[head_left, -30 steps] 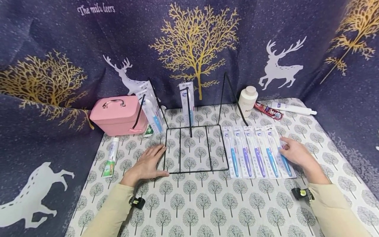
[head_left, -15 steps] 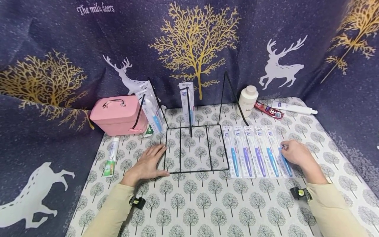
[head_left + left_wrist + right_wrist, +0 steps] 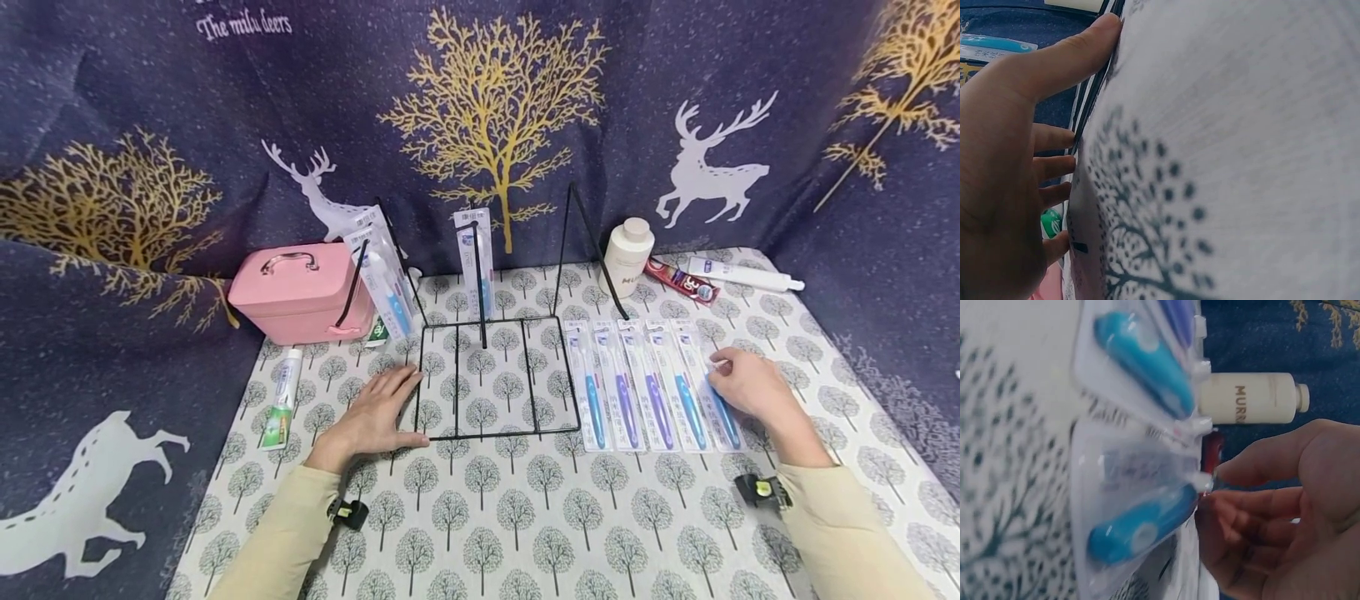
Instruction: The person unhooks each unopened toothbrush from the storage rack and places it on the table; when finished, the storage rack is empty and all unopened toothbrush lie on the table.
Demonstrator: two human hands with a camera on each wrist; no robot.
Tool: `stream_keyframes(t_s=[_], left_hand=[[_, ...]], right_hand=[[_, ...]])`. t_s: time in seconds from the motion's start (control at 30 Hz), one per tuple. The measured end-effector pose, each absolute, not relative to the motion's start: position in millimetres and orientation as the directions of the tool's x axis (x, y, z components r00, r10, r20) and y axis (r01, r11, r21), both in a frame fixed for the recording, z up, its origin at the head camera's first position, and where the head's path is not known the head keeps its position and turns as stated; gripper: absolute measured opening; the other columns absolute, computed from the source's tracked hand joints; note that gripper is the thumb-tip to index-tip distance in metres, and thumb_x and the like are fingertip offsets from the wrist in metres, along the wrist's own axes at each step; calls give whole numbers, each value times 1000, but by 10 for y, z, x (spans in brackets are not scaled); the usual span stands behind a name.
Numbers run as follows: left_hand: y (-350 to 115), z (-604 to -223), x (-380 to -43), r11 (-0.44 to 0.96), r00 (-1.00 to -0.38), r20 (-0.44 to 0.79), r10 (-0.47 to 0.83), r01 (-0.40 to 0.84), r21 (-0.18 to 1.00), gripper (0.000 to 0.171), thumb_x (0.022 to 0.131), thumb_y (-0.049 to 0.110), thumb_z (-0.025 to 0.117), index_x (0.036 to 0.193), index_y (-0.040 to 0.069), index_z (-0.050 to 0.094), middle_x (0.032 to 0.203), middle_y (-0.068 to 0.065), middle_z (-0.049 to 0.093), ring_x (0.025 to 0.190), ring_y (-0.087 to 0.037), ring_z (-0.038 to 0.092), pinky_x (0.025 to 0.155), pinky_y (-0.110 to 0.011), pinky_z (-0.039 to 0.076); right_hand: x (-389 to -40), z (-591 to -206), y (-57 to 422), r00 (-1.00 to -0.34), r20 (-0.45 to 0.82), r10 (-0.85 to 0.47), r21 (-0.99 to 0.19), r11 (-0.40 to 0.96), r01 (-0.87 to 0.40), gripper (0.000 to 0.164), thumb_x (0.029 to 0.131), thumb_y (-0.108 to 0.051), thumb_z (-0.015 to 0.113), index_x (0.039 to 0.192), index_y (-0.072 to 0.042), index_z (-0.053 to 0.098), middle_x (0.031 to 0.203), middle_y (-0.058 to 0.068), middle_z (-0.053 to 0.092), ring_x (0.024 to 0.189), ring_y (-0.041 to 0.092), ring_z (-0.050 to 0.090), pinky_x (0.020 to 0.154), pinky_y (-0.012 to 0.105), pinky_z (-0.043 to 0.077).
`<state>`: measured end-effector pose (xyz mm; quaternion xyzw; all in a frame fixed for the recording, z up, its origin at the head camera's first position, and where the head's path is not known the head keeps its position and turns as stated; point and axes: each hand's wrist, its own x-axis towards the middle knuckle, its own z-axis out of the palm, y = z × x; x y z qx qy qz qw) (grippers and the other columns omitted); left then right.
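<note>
Fingers and thumb of the right hand bend down to a flat, clear-plastic and white-card toothbrush pack with a blue handle, the last on the right of a row. I cannot tell whether they pinch it or merely touch it. The pack lies under the fingertips, just left of the palm, and the right hand is by far the nearer of the two. Its long axis runs away from the person, the far end slanting a little left; the thick handle end points back toward the person and slightly right. Relaxed and spread, the left hand rests at the left side of a black wire rack, gripping nothing that shows. Four similar packs with blue or purple handles lie side by side, roughly parallel, between the rack and the blue-handled pack. Beyond the row stands a cream-white cylindrical bottle, upright, well apart from the hand.
</note>
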<state>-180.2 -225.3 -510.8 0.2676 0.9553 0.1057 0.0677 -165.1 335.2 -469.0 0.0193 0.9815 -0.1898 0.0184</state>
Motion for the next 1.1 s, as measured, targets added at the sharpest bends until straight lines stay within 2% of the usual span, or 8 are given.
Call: stream_keyframes(t_s=[0.17, 0.27, 0.43, 0.57, 0.7, 0.8, 0.97, 1.1], left_hand=[[-2254, -5116, -1799, 836, -849, -74, 523, 495, 237, 109, 65, 74, 59, 147, 15, 18, 153, -8, 14, 139, -32, 14, 111, -56, 13], [-2256, -5123, -1800, 835, -849, -71, 523, 495, 240, 109, 65, 74, 58, 147, 15, 18, 153, -8, 13, 139, -33, 15, 110, -57, 13], [-2255, -5131, -1798, 835, -848, -77, 524, 494, 245, 110, 64, 75, 58, 147, 15, 17, 153, -8, 13, 138, -33, 16, 109, -58, 14], [-2256, -5128, -1793, 839, -852, -80, 518, 487, 245, 110, 64, 75, 58, 147, 16, 17, 153, -8, 13, 138, -34, 16, 109, -58, 15], [-2253, -5119, -1790, 840, -853, -75, 516, 487, 238, 110, 64, 75, 58, 147, 16, 18, 153, -9, 14, 138, -34, 17, 109, -59, 15], [-2252, -5114, -1791, 840, -853, -76, 516, 488, 236, 109, 64, 76, 58, 147, 16, 18, 153, -8, 14, 138, -34, 16, 109, -58, 15], [-2257, -5109, -1794, 839, -852, -72, 519, 492, 232, 109, 64, 76, 58, 146, 16, 19, 153, -9, 15, 138, -34, 17, 109, -58, 16], [-2257, -5112, -1793, 841, -854, -66, 516, 490, 230, 110, 63, 75, 59, 146, 16, 20, 153, -8, 15, 137, -34, 18, 109, -58, 16]], right_hand=[[-1644, -4572, 3156, -994, 99, -33, -451, 889, -75, 28, 82, -16, 57, 106, -3, 62, 81, 11, 68, 69, 22, 61, 59, 35, 45], [-1634, -4493, 3015, -989, 144, -38, -490, 865, -104, 24, 84, -16, 57, 104, -6, 64, 80, 7, 68, 67, 18, 62, 58, 29, 44], [-1614, -4387, 2785, -972, 228, -59, -533, 828, -175, 20, 86, -19, 59, 103, -10, 65, 82, 4, 69, 72, 19, 64, 58, 22, 48], [-1641, -4340, 2616, -946, 302, -119, -595, 752, -284, 20, 86, -15, 62, 105, -10, 65, 85, 3, 68, 74, 6, 62, 63, 13, 52], [-1689, -4322, 2432, -927, 344, -150, -682, 639, -357, 24, 84, -11, 65, 107, -8, 64, 89, 5, 68, 76, -2, 59, 68, 10, 51], [-1729, -4279, 2266, -911, 380, -161, -726, 558, -402, 23, 83, -8, 65, 106, -7, 64, 95, 8, 69, 79, 4, 62, 72, 11, 51], [-1781, -4072, 1932, -866, 455, -207, -765, 407, -499, 26, 81, 3, 63, 107, 5, 61, 99, 20, 66, 86, 25, 64, 78, 18, 53], [-1881, -3965, 1683, -858, 459, -231, -793, 329, -513, 29, 82, 5, 62, 111, 7, 58, 99, 24, 65, 87, 29, 63, 79, 21, 53]])
